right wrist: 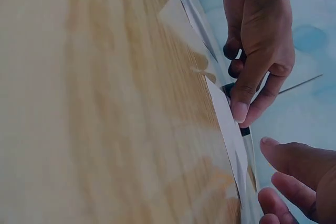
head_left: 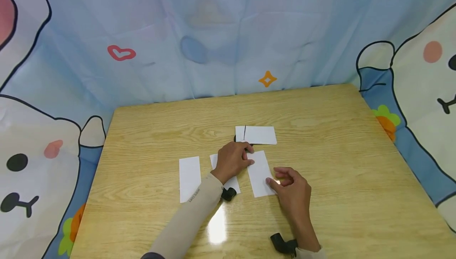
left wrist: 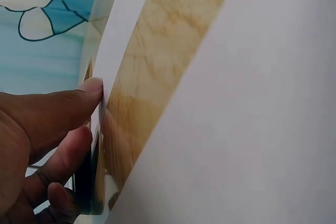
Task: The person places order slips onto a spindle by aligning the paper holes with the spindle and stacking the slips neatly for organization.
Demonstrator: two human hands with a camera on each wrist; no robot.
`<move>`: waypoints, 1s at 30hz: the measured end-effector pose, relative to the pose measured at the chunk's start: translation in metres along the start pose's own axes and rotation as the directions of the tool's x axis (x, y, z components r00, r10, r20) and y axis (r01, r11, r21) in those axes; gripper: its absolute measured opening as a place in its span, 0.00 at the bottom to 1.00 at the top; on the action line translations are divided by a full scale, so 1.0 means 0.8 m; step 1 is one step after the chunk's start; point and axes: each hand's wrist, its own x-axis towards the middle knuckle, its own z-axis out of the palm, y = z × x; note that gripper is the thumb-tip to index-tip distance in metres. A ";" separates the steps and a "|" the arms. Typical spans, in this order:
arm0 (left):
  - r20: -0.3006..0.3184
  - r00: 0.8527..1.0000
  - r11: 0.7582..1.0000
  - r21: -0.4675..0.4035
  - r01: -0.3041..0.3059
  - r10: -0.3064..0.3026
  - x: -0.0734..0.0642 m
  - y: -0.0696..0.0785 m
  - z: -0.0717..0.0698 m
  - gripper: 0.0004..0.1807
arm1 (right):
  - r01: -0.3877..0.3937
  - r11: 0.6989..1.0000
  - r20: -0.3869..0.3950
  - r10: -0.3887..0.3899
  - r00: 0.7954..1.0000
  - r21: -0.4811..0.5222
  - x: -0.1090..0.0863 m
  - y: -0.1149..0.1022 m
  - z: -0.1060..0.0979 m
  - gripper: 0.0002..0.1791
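Observation:
In the head view my left hand (head_left: pixel 233 160) reaches over a white card (head_left: pixel 261 178), its thumb and index finger curled at the card's upper left corner and pinching it. My left thumb (left wrist: pixel 92 90) lies along the card's edge in the left wrist view. Behind that hand stands a mostly hidden black object with a thin dark rod (right wrist: pixel 300 84) sticking out. My right hand (head_left: pixel 295 191) hovers by the card's lower right edge, thumb tip close to it. In the right wrist view its fingers (right wrist: pixel 299 158) are spread apart with nothing between them.
Another white card (head_left: pixel 261 135) lies crosswise farther back. To the left are a third card (head_left: pixel 190 176) and one partly covered by the left forearm (head_left: pixel 233 183). They lie on a wood-grain table (head_left: pixel 142 148), with a blue cartoon curtain (head_left: pixel 221 33) around it.

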 end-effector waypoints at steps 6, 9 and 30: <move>-0.017 1.000 0.999 0.044 0.008 -0.007 -0.004 0.002 0.002 0.14 | 0.037 0.994 0.071 -0.029 0.997 -0.104 -0.010 -0.001 -0.005 0.25; -0.014 1.000 0.999 0.039 0.018 -0.018 -0.006 0.004 0.001 0.14 | 0.066 0.984 0.101 -0.050 0.994 -0.165 -0.014 -0.003 -0.007 0.30; -0.018 1.000 0.998 0.059 0.012 -0.011 -0.007 0.012 0.007 0.15 | 0.067 0.979 0.179 -0.033 0.983 -0.190 -0.012 -0.003 -0.017 0.24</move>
